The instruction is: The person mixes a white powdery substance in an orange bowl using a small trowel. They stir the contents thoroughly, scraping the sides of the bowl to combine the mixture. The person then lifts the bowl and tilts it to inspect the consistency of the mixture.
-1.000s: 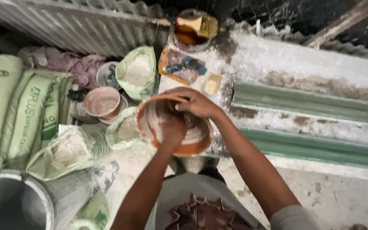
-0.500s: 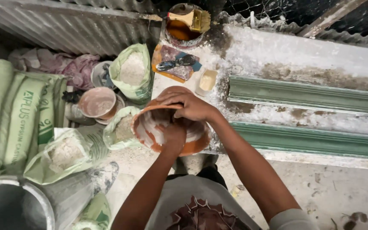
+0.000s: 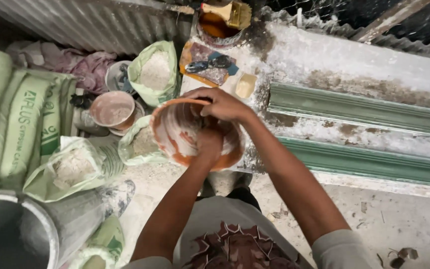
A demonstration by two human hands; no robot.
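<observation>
An orange bowl [image 3: 175, 134] smeared with white plaster is held tilted in front of me, at the left edge of a plaster-crusted workbench [image 3: 354, 60]. My right hand [image 3: 221, 103] grips the bowl's far rim from above. Reaching inside the bowl, my left hand [image 3: 209, 142] presses against the white-coated inner wall with its fingers curled; whether it holds anything is hidden.
Open bags of white powder [image 3: 154, 72] [image 3: 70, 167] and a smaller orange bowl [image 3: 111, 109] sit left of the bench. Stacked green sacks [image 3: 21, 119] lie far left, a grey bucket [image 3: 11, 234] bottom left. Green moulding strips [image 3: 359, 107], a scraper [image 3: 210, 64], a tin with a brush [image 3: 222, 20] rest on the bench.
The view has shifted slightly closer. My left hand has moved around inside the bowl while my right hand kept its grip on the rim.
</observation>
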